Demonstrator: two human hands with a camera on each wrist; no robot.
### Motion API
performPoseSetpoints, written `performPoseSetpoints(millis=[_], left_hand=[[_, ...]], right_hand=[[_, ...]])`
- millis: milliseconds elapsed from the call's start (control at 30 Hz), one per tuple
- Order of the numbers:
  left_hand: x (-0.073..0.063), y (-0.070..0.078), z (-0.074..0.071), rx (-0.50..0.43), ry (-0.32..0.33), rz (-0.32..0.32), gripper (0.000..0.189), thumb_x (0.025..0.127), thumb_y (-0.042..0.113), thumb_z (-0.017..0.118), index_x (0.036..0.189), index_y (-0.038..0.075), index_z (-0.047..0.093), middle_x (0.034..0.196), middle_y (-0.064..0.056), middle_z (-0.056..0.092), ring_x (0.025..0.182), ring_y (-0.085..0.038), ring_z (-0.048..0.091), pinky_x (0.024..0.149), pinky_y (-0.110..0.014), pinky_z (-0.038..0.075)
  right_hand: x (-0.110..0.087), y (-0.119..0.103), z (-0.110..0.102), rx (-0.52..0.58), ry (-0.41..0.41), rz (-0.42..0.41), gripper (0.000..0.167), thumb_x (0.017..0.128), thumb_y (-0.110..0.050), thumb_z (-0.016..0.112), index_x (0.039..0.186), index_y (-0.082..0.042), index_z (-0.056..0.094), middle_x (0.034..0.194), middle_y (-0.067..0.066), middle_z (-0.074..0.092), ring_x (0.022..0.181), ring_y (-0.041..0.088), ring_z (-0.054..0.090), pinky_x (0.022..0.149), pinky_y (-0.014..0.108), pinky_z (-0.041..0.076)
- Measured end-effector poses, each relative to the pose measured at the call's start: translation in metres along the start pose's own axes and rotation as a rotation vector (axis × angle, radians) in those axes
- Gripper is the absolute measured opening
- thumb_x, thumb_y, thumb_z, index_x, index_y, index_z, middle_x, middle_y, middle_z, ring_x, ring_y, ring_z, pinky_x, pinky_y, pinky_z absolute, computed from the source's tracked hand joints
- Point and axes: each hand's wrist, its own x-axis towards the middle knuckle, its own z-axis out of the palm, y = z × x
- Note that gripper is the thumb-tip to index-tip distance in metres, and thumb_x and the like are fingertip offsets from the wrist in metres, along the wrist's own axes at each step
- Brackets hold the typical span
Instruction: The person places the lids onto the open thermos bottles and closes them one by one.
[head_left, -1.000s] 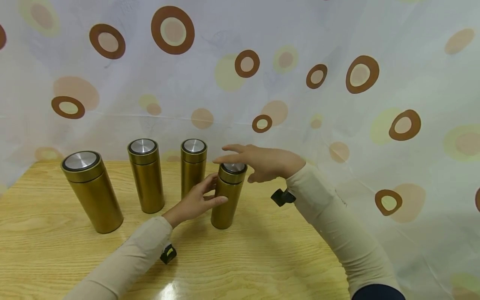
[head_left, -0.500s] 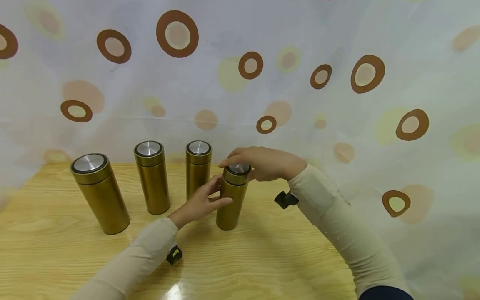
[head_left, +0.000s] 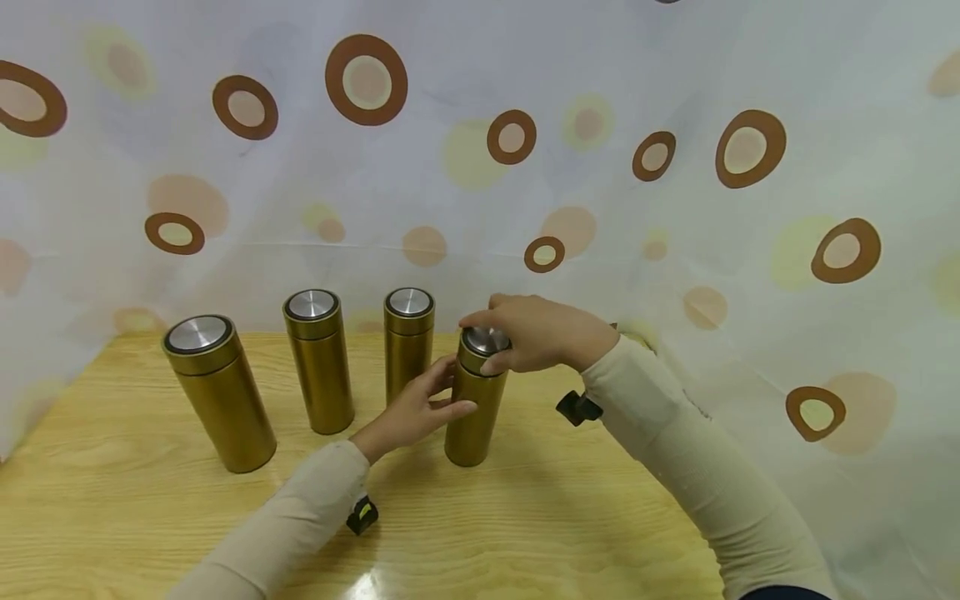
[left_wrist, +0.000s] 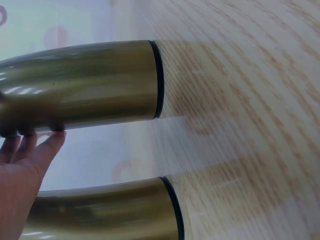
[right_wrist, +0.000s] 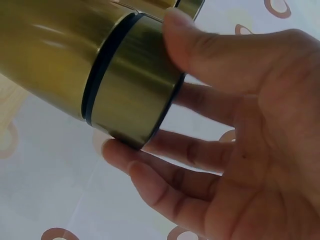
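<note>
Upright on the table stands a gold vacuum flask (head_left: pixel 471 429) with a brushed-steel top. My left hand (head_left: pixel 412 412) holds its body from the left, thumb across the front and fingers going behind. The left wrist view shows fingertips against the side of that flask (left_wrist: pixel 95 85). My right hand (head_left: pixel 547 333) grips its lid (right_wrist: pixel 135 85) from above, thumb on one side and fingers round the other. A dark ring lies between lid and body. Just behind my left hand is another gold flask (head_left: pixel 408 346), its lower part partly hidden.
Two more gold flasks stand to the left: a middle flask (head_left: pixel 321 367) and a nearer left flask (head_left: pixel 225 400). They rest on a light wooden table (head_left: pixel 480 542). A patterned sheet (head_left: pixel 450 67) hangs behind the table and along its right side.
My right hand has come down from over the flask and taken hold of its lid. My left hand keeps its place on the body. The whole view has shifted slightly.
</note>
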Motion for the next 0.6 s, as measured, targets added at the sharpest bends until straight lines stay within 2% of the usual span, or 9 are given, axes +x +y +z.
performPoseSetpoints(millis=[133,267,433,500,600], left_hand=[[0.001,0.003,-0.001,0.000,-0.010,0.001,0.068,0.093,0.026,0.065,0.150,0.021,0.028,0.148,-0.010,0.038,0.137,-0.033,0.037,0.104,-0.045,0.043],[0.002,0.004,-0.005,0.007,0.000,-0.009,0.070,0.093,0.027,0.065,0.151,0.023,0.026,0.151,-0.007,0.034,0.137,-0.032,0.036,0.105,-0.045,0.043],[0.001,0.003,-0.005,0.007,0.004,-0.016,0.074,0.092,0.028,0.066,0.152,0.026,0.023,0.153,-0.007,0.032,0.138,-0.034,0.035,0.106,-0.046,0.041],[0.000,0.002,-0.004,0.006,-0.009,-0.023,0.075,0.092,0.028,0.065,0.153,0.026,0.021,0.153,-0.008,0.032,0.138,-0.034,0.034,0.106,-0.046,0.041],[0.001,0.001,-0.003,0.014,-0.029,-0.016,0.075,0.093,0.028,0.065,0.153,0.024,0.021,0.152,-0.009,0.032,0.138,-0.035,0.034,0.106,-0.047,0.041]], right_hand=[[0.001,-0.001,0.002,0.012,0.062,0.069,0.056,0.086,-0.043,0.070,0.132,-0.012,0.058,0.100,0.006,0.058,0.082,0.018,0.055,0.069,0.031,0.049],[0.007,-0.004,0.005,0.004,0.161,0.141,0.054,0.083,-0.055,0.068,0.110,-0.008,0.064,0.092,0.004,0.061,0.079,0.018,0.056,0.064,0.029,0.048],[0.013,-0.010,0.014,-0.016,0.254,0.293,0.054,0.080,-0.064,0.063,0.080,-0.010,0.056,0.068,0.000,0.052,0.057,0.016,0.050,0.045,0.025,0.038],[0.014,-0.014,0.019,-0.021,0.272,0.356,0.056,0.079,-0.066,0.061,0.074,-0.011,0.053,0.063,0.000,0.047,0.052,0.015,0.046,0.041,0.024,0.035],[0.014,-0.017,0.024,-0.030,0.294,0.418,0.059,0.078,-0.068,0.060,0.071,-0.010,0.052,0.060,0.000,0.045,0.050,0.017,0.046,0.040,0.025,0.036]])
